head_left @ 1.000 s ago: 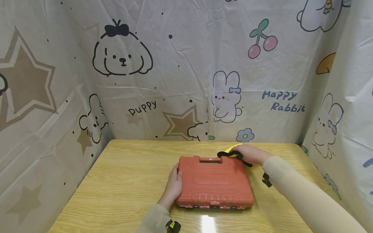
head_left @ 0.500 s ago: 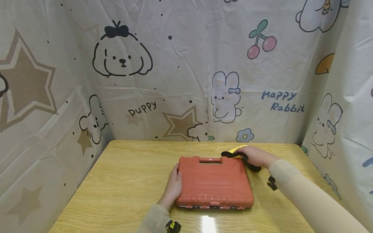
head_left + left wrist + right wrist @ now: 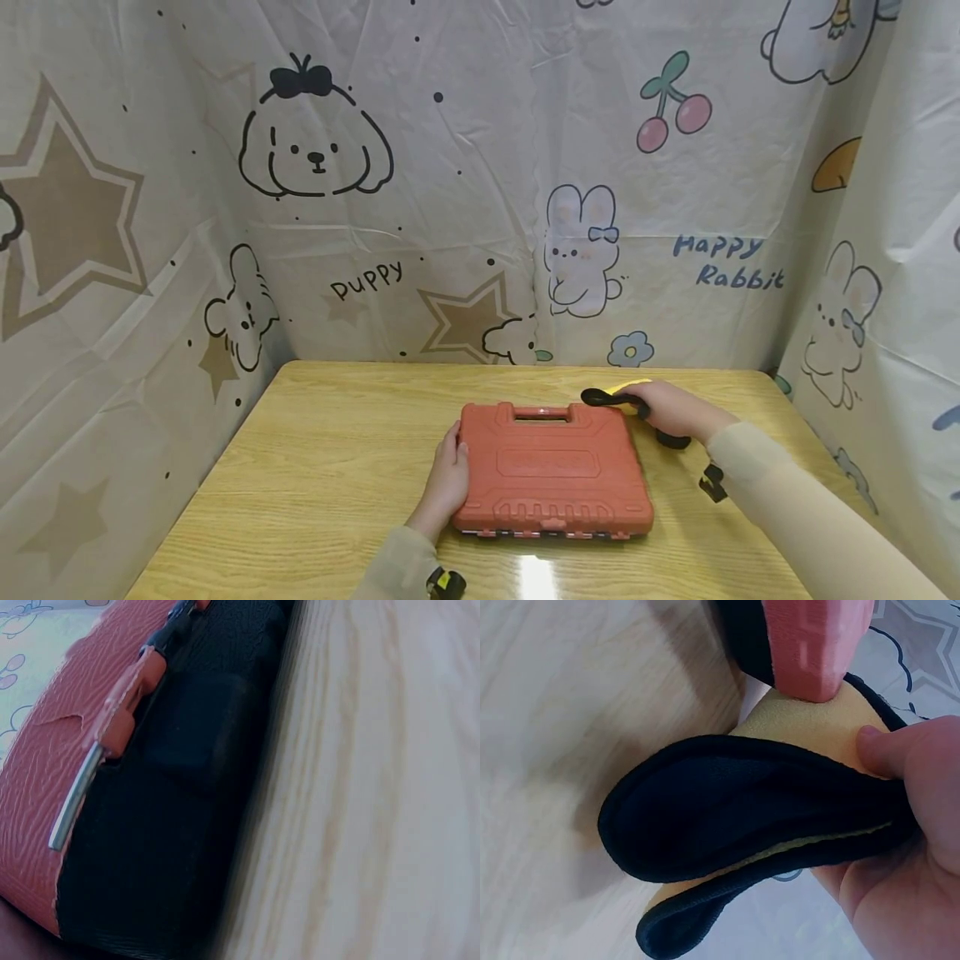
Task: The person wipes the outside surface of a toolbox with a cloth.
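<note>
A closed red plastic tool case with a black lower half lies flat on the wooden table, its handle at the far side. My left hand rests against the case's left side, fingers extended along it and thumb at the upper edge. Past the far right corner, my right hand grips a folded yellow cloth with black edging. The right wrist view shows the cloth bunched between thumb and fingers, overlapping the case's corner. A metal hinge pin shows along the case's seam.
The light wood table extends around the case on all sides. Cartoon-printed white sheeting hangs behind it and at both sides. Both wrists wear black straps, the left one with a yellow patch.
My right hand has moved slightly right and toward me with the cloth, drawing it along the case's far right corner. The left hand and the case have stayed in place.
</note>
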Available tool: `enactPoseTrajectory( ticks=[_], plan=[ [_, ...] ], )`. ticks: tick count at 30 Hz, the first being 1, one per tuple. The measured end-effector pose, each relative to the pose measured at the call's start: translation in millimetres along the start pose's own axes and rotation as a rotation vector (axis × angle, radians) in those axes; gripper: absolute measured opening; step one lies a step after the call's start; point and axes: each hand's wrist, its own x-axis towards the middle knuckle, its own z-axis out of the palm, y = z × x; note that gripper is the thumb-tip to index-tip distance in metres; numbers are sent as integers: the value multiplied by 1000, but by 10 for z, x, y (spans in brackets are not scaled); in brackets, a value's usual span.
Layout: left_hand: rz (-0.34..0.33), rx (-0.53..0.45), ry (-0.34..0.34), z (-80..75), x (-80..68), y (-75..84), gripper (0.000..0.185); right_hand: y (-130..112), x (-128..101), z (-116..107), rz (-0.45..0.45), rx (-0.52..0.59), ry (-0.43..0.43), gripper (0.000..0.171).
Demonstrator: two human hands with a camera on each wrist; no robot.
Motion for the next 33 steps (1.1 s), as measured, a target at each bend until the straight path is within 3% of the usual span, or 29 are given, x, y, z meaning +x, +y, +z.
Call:
enactPoseTrajectory(
  ticks=[5,17,27,33],
  plan=[
    [9,-9,-6,-7,-11,10,51,4,-73,58,31,41,32,42],
    [12,-9,-2,-9,15,-3,51,-203,-198,209,227,189,120,38],
    [-1,-18,-8,-3,19,-19,51,-350,-331,311,300,242,162,34],
    [1,-27,-11,5,30,-45,51,-467,-441,366,333,196,147,41]
  ],
)
